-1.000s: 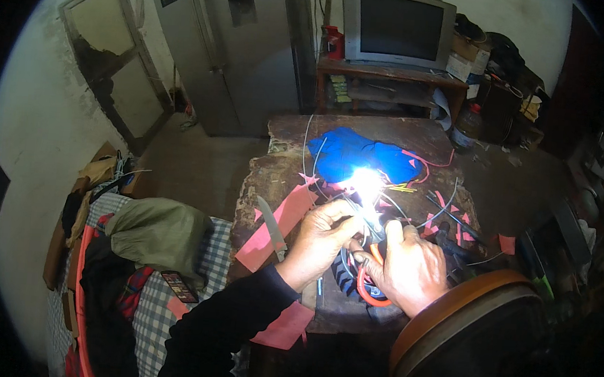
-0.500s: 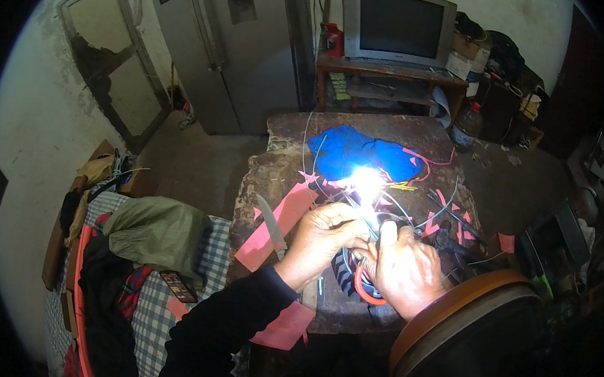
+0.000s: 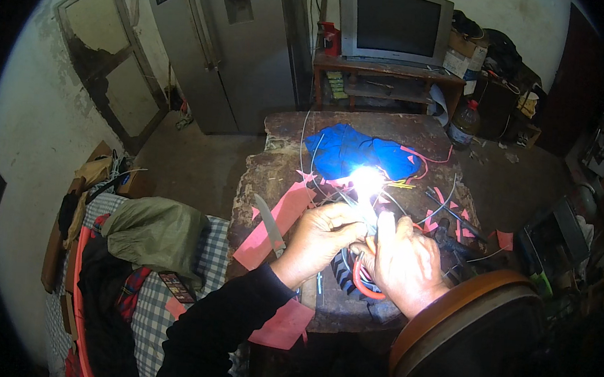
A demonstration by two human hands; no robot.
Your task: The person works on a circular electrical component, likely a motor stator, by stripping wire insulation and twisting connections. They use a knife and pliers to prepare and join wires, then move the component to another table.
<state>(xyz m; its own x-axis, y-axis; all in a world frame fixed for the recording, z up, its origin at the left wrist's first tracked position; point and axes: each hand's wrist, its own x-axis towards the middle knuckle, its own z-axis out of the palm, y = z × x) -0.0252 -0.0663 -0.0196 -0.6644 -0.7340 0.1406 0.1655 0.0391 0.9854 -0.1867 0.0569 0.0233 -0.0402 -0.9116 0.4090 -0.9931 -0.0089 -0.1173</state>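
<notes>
Over the worn wooden table [image 3: 278, 127], my left hand [image 3: 321, 239] is closed in a pinch, thumb against fingers. What it grips is lost in the glare of a bright light [image 3: 367, 181] just beyond. My right hand [image 3: 409, 262] is closed close beside it, curled around something with a bit of orange showing; its kind cannot be told. Below the hands an orange-red loop [image 3: 361, 282] curves over a dark striped object [image 3: 342, 272]. Thin grey wires [image 3: 443, 209] spread around. A knife [image 3: 269, 221] lies left of my left hand on a pink sheet [image 3: 290, 212].
A blue cloth bundle [image 3: 360, 153] lies at the table's far side. Pink scraps [image 3: 464, 228] and dark cables are on the right. Left stands a checked-cloth surface [image 3: 155, 332] with a green bag [image 3: 155, 231] and a phone [image 3: 177, 287]. A round orange-brown rim [image 3: 462, 298] hides my right forearm.
The fingers of my right hand have shifted slightly, with the index finger now more raised. My left hand keeps its pinch in nearly the same place.
</notes>
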